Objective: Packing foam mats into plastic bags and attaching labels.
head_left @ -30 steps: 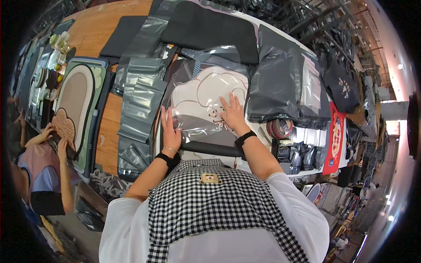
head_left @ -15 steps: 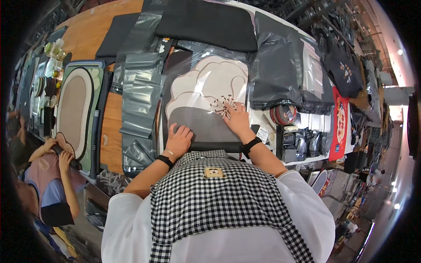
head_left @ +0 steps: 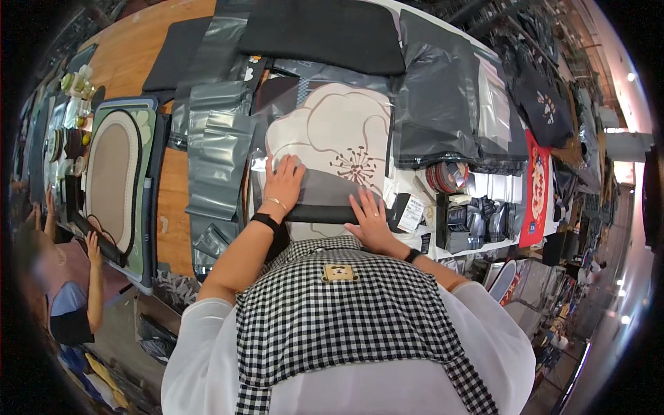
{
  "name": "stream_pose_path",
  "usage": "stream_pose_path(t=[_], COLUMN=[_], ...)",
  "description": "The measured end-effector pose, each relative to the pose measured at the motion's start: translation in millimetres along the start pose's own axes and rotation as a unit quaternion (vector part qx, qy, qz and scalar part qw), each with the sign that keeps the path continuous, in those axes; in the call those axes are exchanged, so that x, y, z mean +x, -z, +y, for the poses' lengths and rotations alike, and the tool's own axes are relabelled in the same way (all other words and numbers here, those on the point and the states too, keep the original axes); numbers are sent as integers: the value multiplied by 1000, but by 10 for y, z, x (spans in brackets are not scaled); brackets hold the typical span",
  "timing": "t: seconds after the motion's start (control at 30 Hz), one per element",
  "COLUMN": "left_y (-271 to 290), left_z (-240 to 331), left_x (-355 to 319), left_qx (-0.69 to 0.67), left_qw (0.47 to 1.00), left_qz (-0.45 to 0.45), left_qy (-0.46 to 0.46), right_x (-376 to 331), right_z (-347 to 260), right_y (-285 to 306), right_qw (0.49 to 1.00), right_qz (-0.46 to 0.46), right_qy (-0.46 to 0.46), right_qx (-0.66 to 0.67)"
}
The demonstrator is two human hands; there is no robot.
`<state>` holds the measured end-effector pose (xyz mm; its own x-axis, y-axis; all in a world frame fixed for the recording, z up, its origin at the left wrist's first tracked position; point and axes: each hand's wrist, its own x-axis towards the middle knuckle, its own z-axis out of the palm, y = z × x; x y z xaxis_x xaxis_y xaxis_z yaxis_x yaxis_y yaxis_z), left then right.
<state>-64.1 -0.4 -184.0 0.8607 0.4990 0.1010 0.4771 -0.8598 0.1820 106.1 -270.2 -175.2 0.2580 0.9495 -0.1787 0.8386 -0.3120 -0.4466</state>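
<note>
A flower-patterned mat [head_left: 339, 121] in white and grey lies in front of me under shiny clear plastic. A black band [head_left: 319, 214] runs across its near part, and more of the pale pattern shows on my side of it. My left hand [head_left: 283, 183] rests flat on the grey left part of the mat, fingers stretched out. At the right end of the black band lies my right hand [head_left: 371, 223], fingers spread on the near right part. Neither hand grips anything that I can see.
Grey plastic bags [head_left: 220, 159] lie left of the mat, more dark bags [head_left: 436, 104] to the right. A black mat [head_left: 318, 34] lies beyond. Right are tape rolls [head_left: 446, 178] and a red package [head_left: 535, 194]. A co-worker's hands are beside an oval-patterned mat [head_left: 111, 173] at left.
My left hand has slid farther up the mat and flattened. My right hand has come back from the flower's centre to the near edge. The black band sits farther from me, uncovering pattern.
</note>
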Motion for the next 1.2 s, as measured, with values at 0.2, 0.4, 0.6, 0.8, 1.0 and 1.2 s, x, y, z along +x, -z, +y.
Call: stream_pose_path(t=[0.2,0.4,0.6,0.8,1.0,1.2], left_y=[369,62,-79,51,408,263], left_z=[258,64,-289,-143,124,44], left_x=[71,327,1339,975,-709,-350], left_qx=[-112,-52,-9,-78,-59,-31], left_qw=[991,988,998,992,969,982], left_qz=[-73,-122,-3,-22,-145,-152], left_qy=[-28,-85,-57,-100,-189,-109], right_x=[1183,1437,1387,1669,535,428], right_z=[236,290,-148,66,-167,-284], right_y=[389,570,457,405,299,386], right_qw=[988,976,988,980,986,984], right_qz=[86,142,97,98,-64,26], right_qy=[-29,35,59,43,87,110], right_qx=[-125,-164,-105,-170,-128,-140])
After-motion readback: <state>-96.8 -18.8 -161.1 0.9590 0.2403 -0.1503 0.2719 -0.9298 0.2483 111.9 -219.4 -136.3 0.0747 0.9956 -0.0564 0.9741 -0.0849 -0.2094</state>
